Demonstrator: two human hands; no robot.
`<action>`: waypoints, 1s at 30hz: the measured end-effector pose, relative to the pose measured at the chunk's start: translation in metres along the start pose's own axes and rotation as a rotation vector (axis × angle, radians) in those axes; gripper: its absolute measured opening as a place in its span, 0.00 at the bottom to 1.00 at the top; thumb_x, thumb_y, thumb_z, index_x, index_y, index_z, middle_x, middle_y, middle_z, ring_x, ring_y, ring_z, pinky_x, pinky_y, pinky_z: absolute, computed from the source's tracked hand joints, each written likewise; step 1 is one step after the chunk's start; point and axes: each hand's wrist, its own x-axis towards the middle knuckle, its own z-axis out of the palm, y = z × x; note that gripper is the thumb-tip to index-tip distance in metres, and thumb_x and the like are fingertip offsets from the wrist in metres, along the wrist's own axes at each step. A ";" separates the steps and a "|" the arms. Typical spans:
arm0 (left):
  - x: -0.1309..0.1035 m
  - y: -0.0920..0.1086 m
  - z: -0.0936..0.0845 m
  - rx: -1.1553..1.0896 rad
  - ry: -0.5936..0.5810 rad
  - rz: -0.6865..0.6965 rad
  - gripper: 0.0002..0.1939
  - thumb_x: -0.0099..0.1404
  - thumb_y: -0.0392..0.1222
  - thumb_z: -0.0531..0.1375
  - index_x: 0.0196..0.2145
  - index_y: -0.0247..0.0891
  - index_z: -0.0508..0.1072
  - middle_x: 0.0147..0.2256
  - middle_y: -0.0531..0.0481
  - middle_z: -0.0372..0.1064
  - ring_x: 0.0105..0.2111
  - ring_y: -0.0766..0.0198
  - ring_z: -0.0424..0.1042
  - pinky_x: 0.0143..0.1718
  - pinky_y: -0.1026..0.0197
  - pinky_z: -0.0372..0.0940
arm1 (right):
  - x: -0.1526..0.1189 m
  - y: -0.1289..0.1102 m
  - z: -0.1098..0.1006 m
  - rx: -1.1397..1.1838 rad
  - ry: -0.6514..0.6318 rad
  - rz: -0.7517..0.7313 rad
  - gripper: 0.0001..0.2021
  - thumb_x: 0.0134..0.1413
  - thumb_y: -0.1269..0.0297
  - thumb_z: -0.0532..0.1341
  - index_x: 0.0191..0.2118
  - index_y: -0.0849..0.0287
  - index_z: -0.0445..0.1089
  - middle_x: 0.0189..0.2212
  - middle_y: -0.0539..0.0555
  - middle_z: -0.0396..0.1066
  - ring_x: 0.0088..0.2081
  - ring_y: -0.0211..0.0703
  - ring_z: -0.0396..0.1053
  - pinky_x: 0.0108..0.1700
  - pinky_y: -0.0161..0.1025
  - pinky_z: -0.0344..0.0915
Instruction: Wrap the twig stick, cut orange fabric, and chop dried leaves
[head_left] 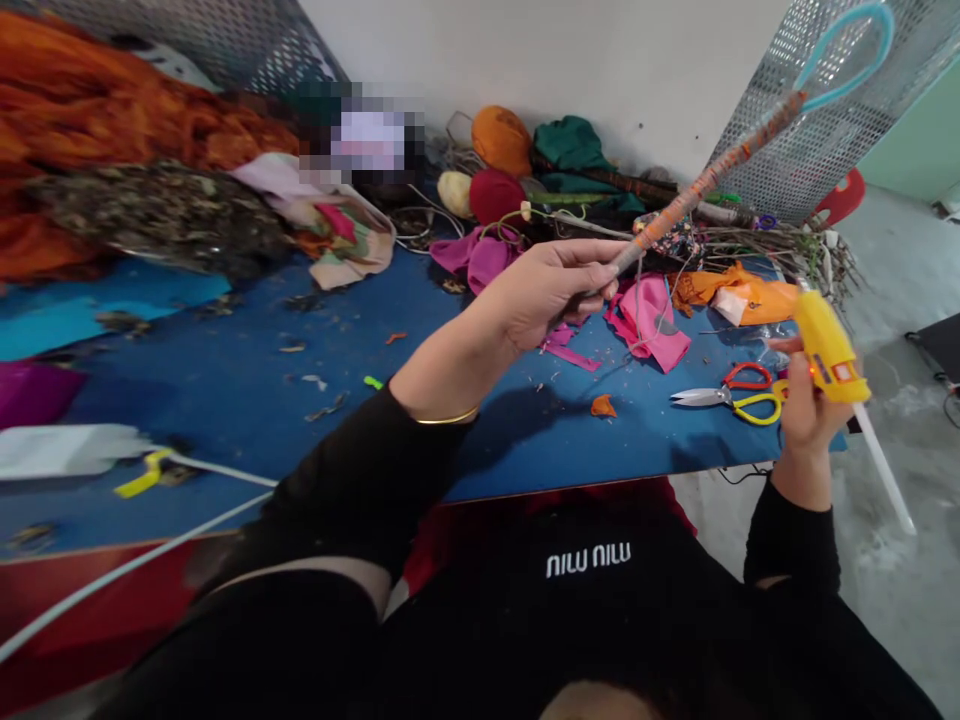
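Observation:
My left hand [559, 285] is closed round the lower end of a stick [705, 185] wrapped in orange and greyish bands. The stick slants up to the right, and a light blue loop [885, 45] extends from its upper end. In my right hand [810, 405] is a yellow hot glue gun [825, 340], nozzle pointing up. A whitish glue stick [885, 470] pokes out of its back end. Scissors [724, 398] with red and yellow handles lie half open on the table just left of my right hand. Pink fabric [652, 325] lies below the stick.
The blue table [360, 340] carries scattered scraps. At its back are balloons [501, 142], thin twigs [750, 245] and orange material [757, 298]. Dried leaves [161, 215] and orange cloth [112, 110] fill the left. A white power strip [67, 450] trails a cable across the near left edge.

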 end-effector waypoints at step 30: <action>-0.006 -0.003 0.011 0.077 -0.002 0.050 0.21 0.65 0.35 0.66 0.56 0.34 0.83 0.27 0.52 0.70 0.23 0.72 0.60 0.23 0.68 0.54 | -0.013 -0.057 0.083 0.092 -0.226 -0.154 0.11 0.66 0.52 0.65 0.49 0.51 0.74 0.36 0.52 0.76 0.36 0.46 0.77 0.38 0.46 0.79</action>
